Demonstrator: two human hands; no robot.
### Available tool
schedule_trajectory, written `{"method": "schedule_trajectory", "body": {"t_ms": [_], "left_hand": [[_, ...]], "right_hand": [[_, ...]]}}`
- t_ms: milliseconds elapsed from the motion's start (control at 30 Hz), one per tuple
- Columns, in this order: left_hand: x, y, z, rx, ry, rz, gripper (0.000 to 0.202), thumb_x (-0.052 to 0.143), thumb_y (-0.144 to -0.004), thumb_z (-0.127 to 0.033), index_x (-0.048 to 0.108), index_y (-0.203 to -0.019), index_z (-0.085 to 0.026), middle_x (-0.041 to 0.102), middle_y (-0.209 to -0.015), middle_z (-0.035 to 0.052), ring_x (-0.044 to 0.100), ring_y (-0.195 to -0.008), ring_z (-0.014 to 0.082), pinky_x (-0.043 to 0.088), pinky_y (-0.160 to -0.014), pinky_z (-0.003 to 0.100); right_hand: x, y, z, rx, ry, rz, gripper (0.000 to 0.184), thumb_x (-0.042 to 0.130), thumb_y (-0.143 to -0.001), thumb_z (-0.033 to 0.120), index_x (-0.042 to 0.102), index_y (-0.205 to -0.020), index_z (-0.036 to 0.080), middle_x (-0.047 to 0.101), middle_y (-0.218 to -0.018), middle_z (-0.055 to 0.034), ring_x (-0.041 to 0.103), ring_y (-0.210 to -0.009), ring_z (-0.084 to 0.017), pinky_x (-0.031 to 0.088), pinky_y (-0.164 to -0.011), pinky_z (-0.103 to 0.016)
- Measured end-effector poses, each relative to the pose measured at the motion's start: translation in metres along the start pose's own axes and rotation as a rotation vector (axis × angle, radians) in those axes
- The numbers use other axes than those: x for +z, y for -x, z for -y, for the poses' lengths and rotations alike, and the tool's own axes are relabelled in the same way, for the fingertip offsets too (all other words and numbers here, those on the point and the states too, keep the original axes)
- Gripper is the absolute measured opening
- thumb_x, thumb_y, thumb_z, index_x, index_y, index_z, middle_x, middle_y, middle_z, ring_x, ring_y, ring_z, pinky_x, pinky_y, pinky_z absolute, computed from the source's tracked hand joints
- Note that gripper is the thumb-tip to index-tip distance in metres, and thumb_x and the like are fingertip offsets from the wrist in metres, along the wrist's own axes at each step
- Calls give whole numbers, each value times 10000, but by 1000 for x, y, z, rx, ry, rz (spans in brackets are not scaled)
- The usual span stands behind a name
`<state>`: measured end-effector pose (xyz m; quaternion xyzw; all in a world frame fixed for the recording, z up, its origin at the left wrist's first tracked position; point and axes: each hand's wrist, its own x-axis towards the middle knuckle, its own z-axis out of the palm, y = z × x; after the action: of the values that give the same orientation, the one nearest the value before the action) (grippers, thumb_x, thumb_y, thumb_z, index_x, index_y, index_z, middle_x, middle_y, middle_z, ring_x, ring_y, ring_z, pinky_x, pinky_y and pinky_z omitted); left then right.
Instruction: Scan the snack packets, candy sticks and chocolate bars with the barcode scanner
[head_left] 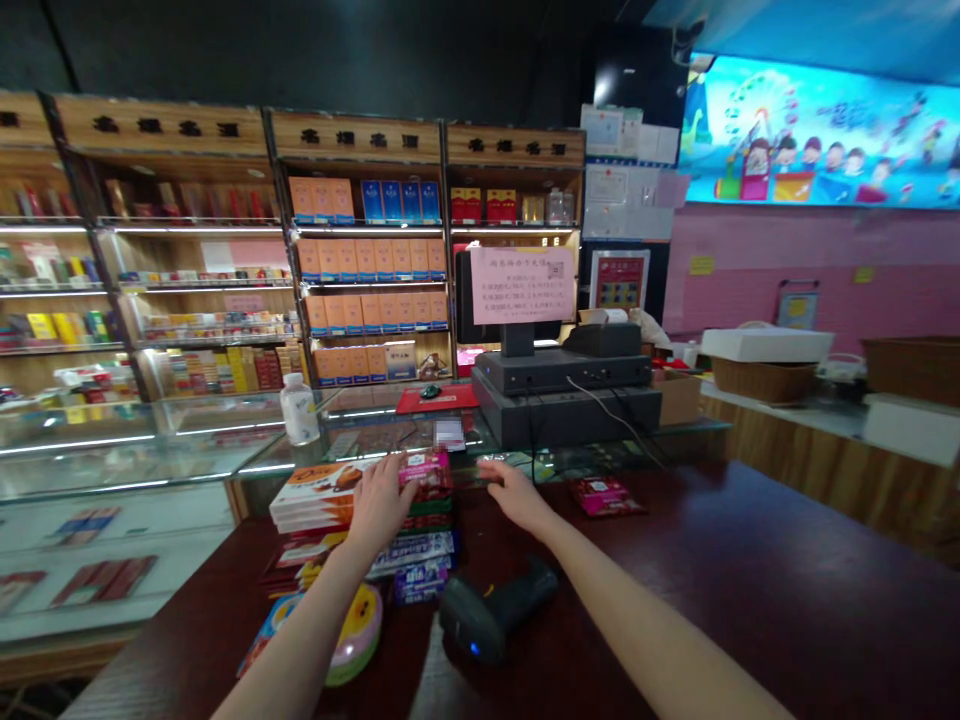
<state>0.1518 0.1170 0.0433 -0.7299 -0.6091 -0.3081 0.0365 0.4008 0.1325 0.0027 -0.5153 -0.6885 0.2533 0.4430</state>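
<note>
My left hand (384,500) rests with its fingers outstretched on the packs, between a stack of white and orange boxes (315,495) and a pink-red snack packet (429,470). My right hand (517,492) hovers to the right of that packet, fingers extended to the left and nothing visible in them. Another pink-red packet (606,495) lies farther right. Blue snack packs (421,578) are piled in front of the stack. Nearer to me lie a black barcode scanner (480,615) and a round pink-and-green container (358,640), partly behind my left forearm.
A dark checkout terminal (562,385) with a pink notice (521,287) stands on the glass counter. A white bottle (298,410) is at the left, and a mouse (430,391) sits on a red mat. Stocked shelves line the back; a white-lidded basket (765,375) is at the right.
</note>
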Motion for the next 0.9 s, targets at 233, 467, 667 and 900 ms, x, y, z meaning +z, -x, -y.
{"method": "schedule_trajectory", "body": {"t_ms": [233, 467, 667, 900], "left_hand": [[-10, -3, 22, -7, -238, -12, 548, 462, -941, -459, 499, -1398, -159, 516, -1480, 149, 396, -1402, 326, 274, -1142, 540], [-13, -3, 26, -40, -318, 34, 539, 424, -954, -538, 615, -1297, -168, 447, -1531, 168, 332, -1453, 352, 224, -1163, 608], [-15, -3, 25, -60, -301, 98, 512, 408, -961, -543, 674, -1239, -204, 407, -1562, 150, 281, -1480, 359, 199, -1168, 631], [-12, -4, 23, -94, -235, 99, 524, 418, -958, -532, 634, -1306, -206, 419, -1556, 133, 314, -1457, 373, 214, -1160, 640]], "right_hand": [[28, -12, 17, 42, -129, 9, 447, 529, -812, 115, 650, -1240, 151, 715, -1226, -114, 670, -1144, -203, 470, -1044, -357], [45, -16, 29, 67, -212, -7, 385, 546, -831, 211, 708, -1175, 153, 724, -1210, -111, 668, -1127, -242, 476, -1023, -378], [51, -16, 35, 50, -244, 6, 306, 533, -857, 260, 768, -1047, 209, 769, -1077, -60, 684, -1047, -247, 488, -975, -373], [55, -15, 38, 61, -295, -8, 305, 533, -828, 248, 775, -1005, 190, 776, -995, -58, 688, -973, -238, 495, -908, -343]]}}
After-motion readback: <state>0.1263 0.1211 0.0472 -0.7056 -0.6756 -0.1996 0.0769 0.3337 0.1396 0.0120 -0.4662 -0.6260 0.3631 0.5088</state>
